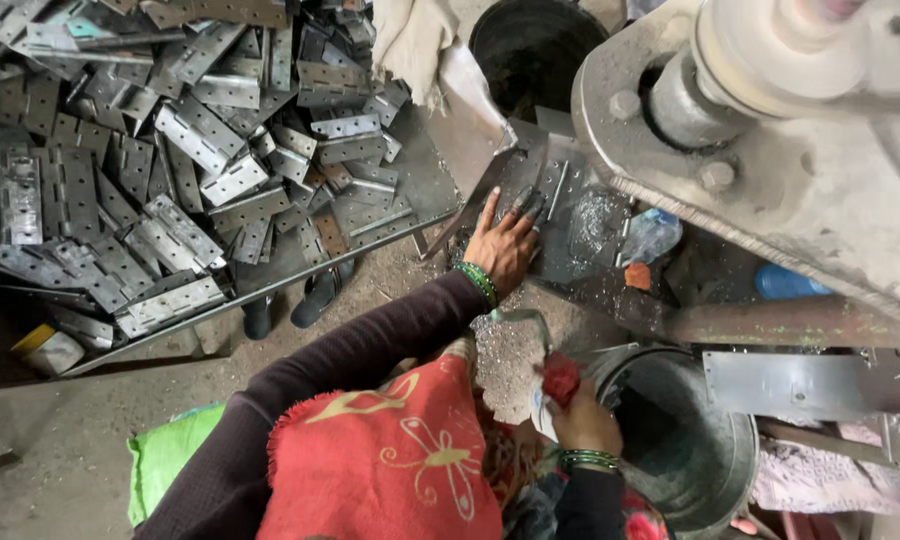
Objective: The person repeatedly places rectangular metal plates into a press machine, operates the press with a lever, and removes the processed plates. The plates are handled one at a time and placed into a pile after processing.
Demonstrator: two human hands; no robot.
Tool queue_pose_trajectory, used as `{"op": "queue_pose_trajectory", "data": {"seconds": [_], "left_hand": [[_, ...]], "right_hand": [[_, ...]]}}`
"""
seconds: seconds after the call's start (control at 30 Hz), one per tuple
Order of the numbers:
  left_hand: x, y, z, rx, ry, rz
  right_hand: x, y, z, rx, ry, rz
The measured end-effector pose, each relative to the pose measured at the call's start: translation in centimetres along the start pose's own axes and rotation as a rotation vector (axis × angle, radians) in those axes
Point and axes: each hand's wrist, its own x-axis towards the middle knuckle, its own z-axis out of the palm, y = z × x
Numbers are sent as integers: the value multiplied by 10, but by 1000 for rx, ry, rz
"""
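Note:
My left hand [505, 245], with green bangles at the wrist and grime-dark fingers, reaches forward and lies flat on a grey metal hinge plate [560, 180] on the machine's work shelf. My right hand [582, 418], also wearing green bangles, is closed on a red cloth [560, 378] with a pale piece beside it, at the rim of a round metal bucket [730, 470]. A red patterned shawl [390, 460] covers my lap.
A big heap of perforated metal hinge plates [170, 170] lies on a low tray at left. A grinding machine with a pale wheel [770, 60] fills the upper right. A black bucket [530, 50], a white cloth [410, 40], dark sandals [315, 295] and a green sack [165, 455] are nearby.

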Motion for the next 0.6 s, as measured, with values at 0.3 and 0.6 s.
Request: {"op": "queue_pose_trajectory", "data": {"seconds": [0.3, 0.6], "left_hand": [[0, 2, 1, -86, -10, -10], [10, -2, 2, -32, -120, -13]], "right_hand": [[11, -8, 58, 246, 120, -13], [3, -1, 3, 70, -3, -35]]}}
